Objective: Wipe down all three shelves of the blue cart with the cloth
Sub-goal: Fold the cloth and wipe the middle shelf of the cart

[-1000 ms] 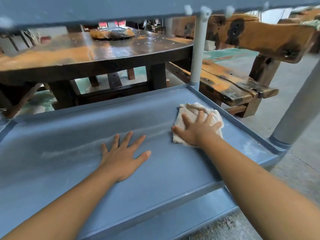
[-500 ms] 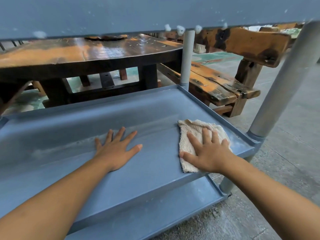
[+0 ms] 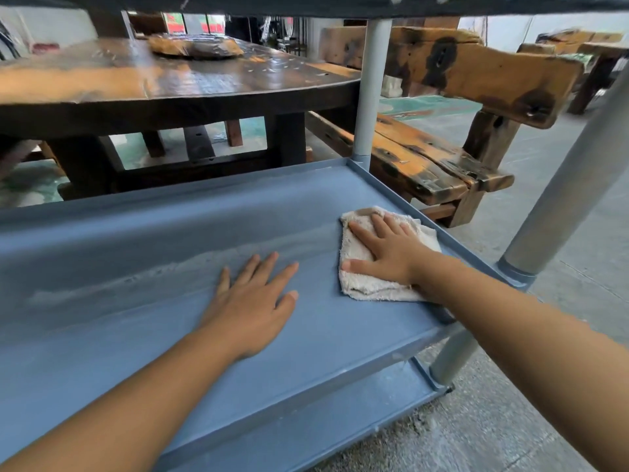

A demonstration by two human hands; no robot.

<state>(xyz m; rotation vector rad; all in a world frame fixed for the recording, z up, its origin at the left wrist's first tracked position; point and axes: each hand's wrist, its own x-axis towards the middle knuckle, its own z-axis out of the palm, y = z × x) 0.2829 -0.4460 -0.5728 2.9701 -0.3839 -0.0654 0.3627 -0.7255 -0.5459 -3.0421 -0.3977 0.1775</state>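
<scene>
The blue cart's middle shelf [image 3: 143, 240] fills the view, with a pale dusty streak running across it. A folded off-white cloth [image 3: 371, 287] lies at its right end. My right hand [image 3: 388, 253] presses flat on the cloth with straight fingers. My left hand [image 3: 255, 304] rests flat on the bare shelf, left of the cloth and apart from it. The underside of the top shelf [image 3: 306, 3] crosses the top of the view. Part of the bottom shelf [image 3: 323, 427] shows below the front rim.
Grey cart posts stand at the far right corner [image 3: 371, 90] and the near right corner [image 3: 571, 185]. Beyond the cart are a dark wooden table [image 3: 177, 86] and a worn wooden bench [image 3: 432, 158]. Concrete floor [image 3: 531, 420] lies to the right.
My right hand pulled the cloth toward the front rim, then pushed it back toward the far right corner. My left hand stayed flat on the shelf. The view shifted.
</scene>
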